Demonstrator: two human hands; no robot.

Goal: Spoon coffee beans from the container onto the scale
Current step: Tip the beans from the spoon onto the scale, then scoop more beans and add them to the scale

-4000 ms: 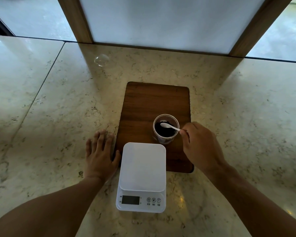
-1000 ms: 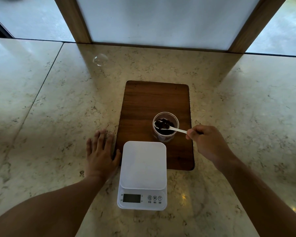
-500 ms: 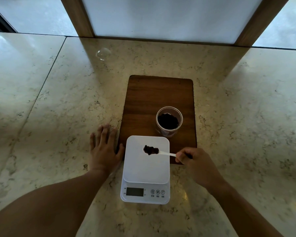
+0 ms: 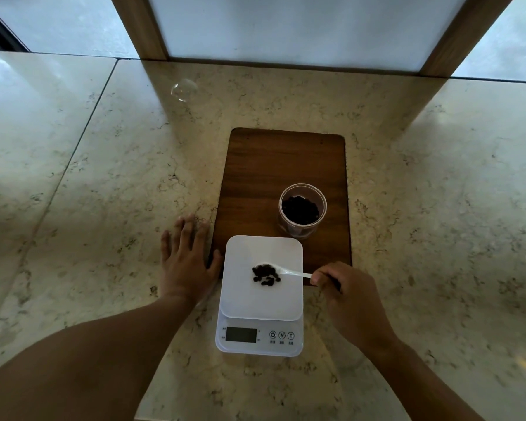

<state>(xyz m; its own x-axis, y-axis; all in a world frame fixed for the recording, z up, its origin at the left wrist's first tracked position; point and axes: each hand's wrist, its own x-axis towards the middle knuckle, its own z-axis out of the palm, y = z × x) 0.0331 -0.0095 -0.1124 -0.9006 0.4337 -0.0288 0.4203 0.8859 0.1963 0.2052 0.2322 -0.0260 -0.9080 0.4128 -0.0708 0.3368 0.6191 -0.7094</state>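
A white digital scale (image 4: 261, 302) stands near me, its back edge over a dark wooden board (image 4: 286, 165). A small heap of dark coffee beans (image 4: 265, 275) lies on the scale's platform. My right hand (image 4: 346, 296) pinches the handle of a white plastic spoon (image 4: 292, 272), whose bowl is tipped at the heap. Behind the scale, a clear round container (image 4: 302, 209) with more beans stands on the board. My left hand (image 4: 186, 259) rests flat on the counter, fingers spread, touching the scale's left side.
The marble counter (image 4: 104, 177) runs wide on both sides, with a seam on the left. A small clear round lid or dome (image 4: 184, 90) lies at the back left. Wooden window posts (image 4: 140, 25) rise behind the counter.
The spoon carried beans from the container to over the scale, then tipped; beans now lie on the platform. My left hand has stayed in place.
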